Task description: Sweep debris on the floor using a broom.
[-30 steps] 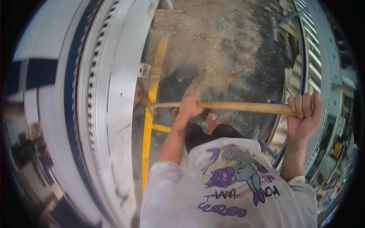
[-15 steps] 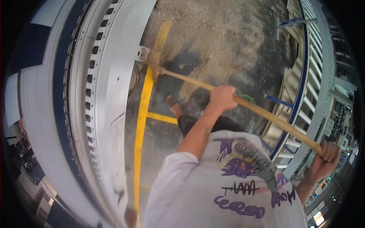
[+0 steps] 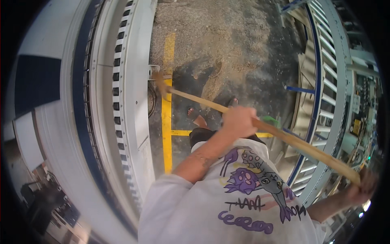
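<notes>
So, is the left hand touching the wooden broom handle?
Touching. The head view shows the left hand closed around the wooden broom handle, with the stick passing through its grip.

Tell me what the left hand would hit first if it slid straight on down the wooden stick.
Probably the left hand would meet the broom head by the white machine's base; depth is unclear.

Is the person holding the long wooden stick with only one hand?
No, the left hand grips the wooden stick near its middle and the right hand holds its upper end.
</notes>
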Action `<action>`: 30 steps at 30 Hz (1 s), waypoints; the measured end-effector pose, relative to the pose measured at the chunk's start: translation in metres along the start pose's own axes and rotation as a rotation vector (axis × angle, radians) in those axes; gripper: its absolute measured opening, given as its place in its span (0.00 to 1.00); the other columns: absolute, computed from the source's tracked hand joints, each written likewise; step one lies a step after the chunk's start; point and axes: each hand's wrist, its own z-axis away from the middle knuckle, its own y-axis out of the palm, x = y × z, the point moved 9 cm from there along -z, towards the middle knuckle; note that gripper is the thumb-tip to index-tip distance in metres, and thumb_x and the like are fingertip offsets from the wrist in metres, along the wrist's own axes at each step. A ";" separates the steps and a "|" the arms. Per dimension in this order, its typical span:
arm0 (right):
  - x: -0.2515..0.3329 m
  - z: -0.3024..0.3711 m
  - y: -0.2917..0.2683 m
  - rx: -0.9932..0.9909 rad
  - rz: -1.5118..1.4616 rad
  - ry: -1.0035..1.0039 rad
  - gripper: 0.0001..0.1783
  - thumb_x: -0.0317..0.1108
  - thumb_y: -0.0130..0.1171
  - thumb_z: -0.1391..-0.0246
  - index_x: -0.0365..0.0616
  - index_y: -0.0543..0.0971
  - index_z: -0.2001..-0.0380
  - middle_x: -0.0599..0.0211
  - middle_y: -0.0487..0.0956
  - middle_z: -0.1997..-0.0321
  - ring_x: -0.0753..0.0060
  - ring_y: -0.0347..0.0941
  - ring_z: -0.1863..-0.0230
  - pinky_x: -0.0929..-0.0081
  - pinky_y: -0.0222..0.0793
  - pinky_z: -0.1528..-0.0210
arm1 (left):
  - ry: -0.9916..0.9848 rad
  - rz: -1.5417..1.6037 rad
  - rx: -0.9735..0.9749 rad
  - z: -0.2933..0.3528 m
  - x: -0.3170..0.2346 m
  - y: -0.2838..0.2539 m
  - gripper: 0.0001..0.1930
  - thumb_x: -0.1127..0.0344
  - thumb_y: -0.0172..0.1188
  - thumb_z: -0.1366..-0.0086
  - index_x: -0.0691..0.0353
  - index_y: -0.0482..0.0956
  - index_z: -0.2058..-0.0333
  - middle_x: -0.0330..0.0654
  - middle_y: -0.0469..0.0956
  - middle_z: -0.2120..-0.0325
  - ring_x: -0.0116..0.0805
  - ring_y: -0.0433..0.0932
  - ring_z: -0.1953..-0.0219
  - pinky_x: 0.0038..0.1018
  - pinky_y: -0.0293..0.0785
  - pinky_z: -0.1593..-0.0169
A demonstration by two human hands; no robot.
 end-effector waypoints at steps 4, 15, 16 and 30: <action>-0.102 0.022 -0.005 -0.221 0.083 0.073 0.20 0.28 0.40 0.30 0.52 0.58 0.81 0.77 0.53 0.84 0.80 0.47 0.83 0.76 0.50 0.74 | -0.104 -0.181 0.002 -0.029 0.069 -0.025 0.11 0.57 0.69 0.53 0.56 0.81 0.77 0.48 0.82 0.77 0.54 0.82 0.70 0.45 0.75 0.67; -0.051 -0.026 -0.031 -0.103 -0.089 0.028 0.19 0.27 0.42 0.34 0.55 0.58 0.81 0.79 0.53 0.85 0.81 0.48 0.84 0.75 0.50 0.76 | -0.036 -0.116 -0.065 -0.043 0.015 -0.014 0.10 0.60 0.68 0.54 0.57 0.78 0.78 0.49 0.80 0.78 0.57 0.80 0.69 0.46 0.75 0.68; -0.059 -0.037 -0.038 -0.085 -0.135 0.066 0.19 0.27 0.43 0.34 0.55 0.58 0.81 0.79 0.54 0.85 0.81 0.48 0.84 0.75 0.50 0.76 | -0.035 -0.122 -0.068 -0.049 0.021 -0.019 0.10 0.60 0.68 0.54 0.57 0.78 0.78 0.49 0.80 0.78 0.57 0.80 0.69 0.46 0.75 0.68; -0.119 -0.114 -0.133 0.099 -0.128 0.067 0.17 0.30 0.43 0.31 0.53 0.61 0.78 0.80 0.57 0.85 0.85 0.50 0.85 0.79 0.51 0.78 | -0.070 -0.049 -0.290 -0.151 0.018 0.079 0.10 0.62 0.67 0.52 0.57 0.74 0.78 0.50 0.78 0.78 0.58 0.79 0.70 0.47 0.72 0.69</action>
